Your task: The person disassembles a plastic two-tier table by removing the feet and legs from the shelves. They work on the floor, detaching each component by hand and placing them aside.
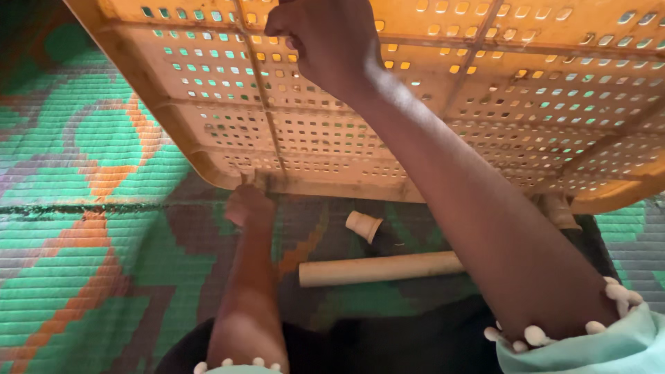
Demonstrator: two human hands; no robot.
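Observation:
A large orange plastic crate (443,104) with a perforated bottom is tipped up in front of me, its underside facing the camera. My right hand (325,41) is closed on a rib of the crate near the top. My left hand (248,204) grips the crate's lower rim from below. Under the crate, on the mat, lie a long tan tube (381,269) and a short tan cap-shaped piece (363,225).
A woven mat (90,208) in green, orange and purple covers the floor. Another tan piece (557,211) shows partly under the crate's right corner. My dark-clothed lap (388,339) is at the bottom edge.

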